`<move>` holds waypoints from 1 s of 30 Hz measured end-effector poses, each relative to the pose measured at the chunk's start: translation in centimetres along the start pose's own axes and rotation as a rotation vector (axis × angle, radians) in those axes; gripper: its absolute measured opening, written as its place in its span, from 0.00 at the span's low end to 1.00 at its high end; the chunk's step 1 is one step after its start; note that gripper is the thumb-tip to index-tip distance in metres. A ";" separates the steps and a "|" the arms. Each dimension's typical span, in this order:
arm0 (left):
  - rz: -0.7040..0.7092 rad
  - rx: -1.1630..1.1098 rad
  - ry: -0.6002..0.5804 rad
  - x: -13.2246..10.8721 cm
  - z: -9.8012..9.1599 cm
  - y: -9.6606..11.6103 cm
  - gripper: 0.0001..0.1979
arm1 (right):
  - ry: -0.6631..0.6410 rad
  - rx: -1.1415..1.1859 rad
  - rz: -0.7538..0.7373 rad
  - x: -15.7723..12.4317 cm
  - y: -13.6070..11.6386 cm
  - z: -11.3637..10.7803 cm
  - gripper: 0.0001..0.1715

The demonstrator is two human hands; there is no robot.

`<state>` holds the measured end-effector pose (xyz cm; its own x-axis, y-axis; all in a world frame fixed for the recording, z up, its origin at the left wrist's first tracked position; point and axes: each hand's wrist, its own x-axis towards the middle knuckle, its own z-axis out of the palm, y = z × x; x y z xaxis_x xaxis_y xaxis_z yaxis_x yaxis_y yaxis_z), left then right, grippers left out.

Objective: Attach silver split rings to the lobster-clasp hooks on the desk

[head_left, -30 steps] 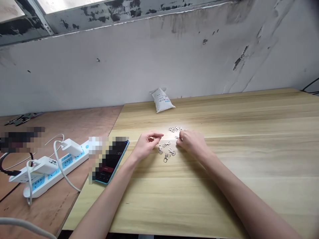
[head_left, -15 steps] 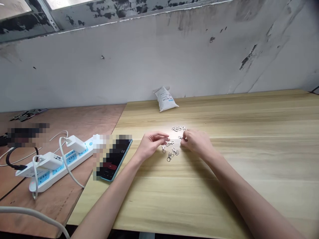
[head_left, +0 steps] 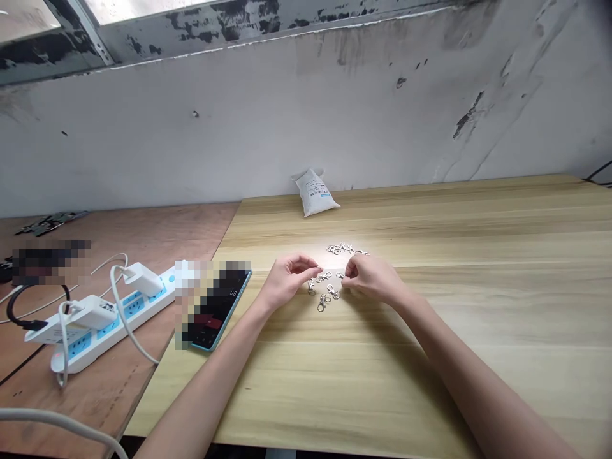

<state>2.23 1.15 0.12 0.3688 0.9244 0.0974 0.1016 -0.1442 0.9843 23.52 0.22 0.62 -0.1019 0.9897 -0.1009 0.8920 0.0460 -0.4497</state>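
On the head view I have both hands over a pale wood-grain table [head_left: 406, 389], just below the middle of the frame. My left hand [head_left: 288, 280] is loosely curled, its fingers arched, and I see nothing held in it. My right hand [head_left: 370, 278] comes in from the lower right with its fingertips drawn together at the small silver swivel clasps [head_left: 325, 287]. From here the pieces are too small for me to be sure, but those fingertips seem to be touching or pinching one clasp.

The clasps lie between the hands in a loose scatter, and a second tight cluster of them sits just above the fingertips, on the brightly lit patch of the table. Up near the wall, a small white sachet [head_left: 315, 193] leans at the back edge of the table. Left of my left forearm, a partly blurred smartphone [head_left: 222, 312] with a blue edge lies flat on the table. Further left, on a reddish-brown wooden board [head_left: 119, 401], a white power strip [head_left: 98, 331] holds two white chargers [head_left: 142, 279], with white cables running across the board. The lower left corner shows a thick white cable [head_left: 57, 417]
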 end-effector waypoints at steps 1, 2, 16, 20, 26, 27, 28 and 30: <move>0.003 0.018 -0.004 0.0 0.0 -0.1 0.12 | -0.002 0.005 -0.002 0.0 0.1 0.0 0.03; 0.006 0.036 -0.007 0.0 0.0 -0.2 0.12 | 0.000 0.010 -0.006 0.0 0.1 0.0 0.03; 0.034 0.132 0.003 0.1 0.0 -0.1 0.09 | -0.003 -0.034 -0.070 0.0 0.5 0.0 0.03; 0.039 0.158 0.003 0.1 -0.1 -0.3 0.09 | -0.007 -0.044 -0.084 -0.1 0.6 0.1 0.03; 0.054 0.180 -0.008 0.1 -0.2 -0.3 0.10 | 0.079 -0.175 -0.216 0.4 0.7 0.0 0.04; 0.055 0.180 -0.006 0.1 -0.1 -0.2 0.10 | 0.090 -0.201 -0.240 0.4 0.7 -0.1 0.06; 0.056 0.183 -0.003 0.1 -0.1 -0.2 0.10 | 0.098 -0.219 -0.256 0.4 0.7 -0.2 0.08; 0.055 0.188 0.004 0.1 -0.1 -0.2 0.10 | 0.103 -0.248 -0.267 0.3 0.6 -0.4 0.09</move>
<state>2.15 1.26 -0.05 0.3751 0.9145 0.1515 0.2523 -0.2580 0.9326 24.16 0.57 0.64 -0.3114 0.9463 0.0866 0.9209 0.3230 -0.2183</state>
